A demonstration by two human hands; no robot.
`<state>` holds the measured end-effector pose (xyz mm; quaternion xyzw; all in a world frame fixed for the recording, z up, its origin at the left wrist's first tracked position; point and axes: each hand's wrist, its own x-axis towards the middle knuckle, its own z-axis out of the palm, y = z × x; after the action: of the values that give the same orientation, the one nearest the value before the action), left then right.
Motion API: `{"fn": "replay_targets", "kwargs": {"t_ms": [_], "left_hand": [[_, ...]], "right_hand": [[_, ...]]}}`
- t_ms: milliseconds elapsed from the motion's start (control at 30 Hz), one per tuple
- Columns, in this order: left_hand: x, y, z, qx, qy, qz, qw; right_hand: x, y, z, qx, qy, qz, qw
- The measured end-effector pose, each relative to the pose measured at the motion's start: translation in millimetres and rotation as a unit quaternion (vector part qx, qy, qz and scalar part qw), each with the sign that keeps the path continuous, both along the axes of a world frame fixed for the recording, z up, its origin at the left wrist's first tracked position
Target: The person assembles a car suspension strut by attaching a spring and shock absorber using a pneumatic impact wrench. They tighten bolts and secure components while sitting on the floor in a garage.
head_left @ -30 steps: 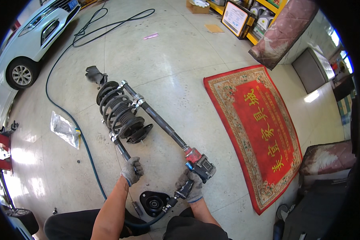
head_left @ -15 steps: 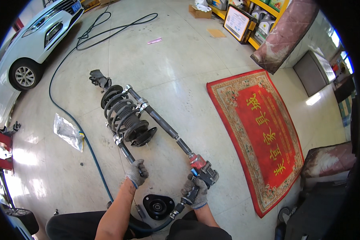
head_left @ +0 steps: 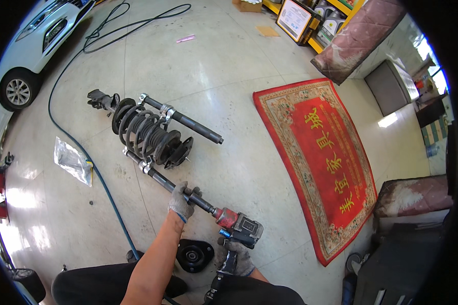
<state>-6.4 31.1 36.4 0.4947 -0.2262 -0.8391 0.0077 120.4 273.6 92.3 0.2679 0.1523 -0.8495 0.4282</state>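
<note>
A strut with a coil spring [head_left: 143, 133] lies on the floor, clamped by two spring compressors. My gloved left hand [head_left: 182, 201] wraps round the near spring compressor [head_left: 159, 178], close to where the long socket meets its end. My gloved right hand [head_left: 237, 258] holds the handle of a red and dark grey impact wrench [head_left: 244, 229]. The wrench's socket lines up with the near compressor; the exact joint is partly hidden by my left hand. The far spring compressor [head_left: 198, 127] has its outer end free. Between my knees lies a black three-cornered strut mount [head_left: 194, 255].
A dark air hose [head_left: 103, 178] curves over the floor on the left. Beside it is a clear plastic bag [head_left: 74, 161]. A white car [head_left: 40, 38] stands at the far left, a red patterned rug [head_left: 323, 162] at right, and yellow shelves [head_left: 315, 44] behind.
The impact wrench has come off the far compressor and moved left to the near one. My left hand has shifted along the near compressor toward the wrench. The view has shifted slightly.
</note>
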Motion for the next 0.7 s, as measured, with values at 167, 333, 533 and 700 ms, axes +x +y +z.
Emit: {"fn": "replay_targets", "kwargs": {"t_ms": [167,333,533,700], "left_hand": [[5.2,-2.9,-13.3,0.018,0.039,0.02,0.999],[1.9,-1.0,-4.1,-0.006,0.031,0.015,0.999],[2.3,1.1,-0.6,-0.002,0.014,0.018,1.0],[-3.2,13.0,1.4,-0.038,0.007,0.043,0.998]], "right_hand": [[4.3,7.3,21.0,0.084,-0.008,0.028,0.996],[4.9,-2.6,42.8,0.098,-0.021,0.004,0.995],[0.3,-5.5,62.1,0.142,-0.015,0.035,0.989],[1.7,-5.6,42.5,0.132,-0.021,0.016,0.991]]}}
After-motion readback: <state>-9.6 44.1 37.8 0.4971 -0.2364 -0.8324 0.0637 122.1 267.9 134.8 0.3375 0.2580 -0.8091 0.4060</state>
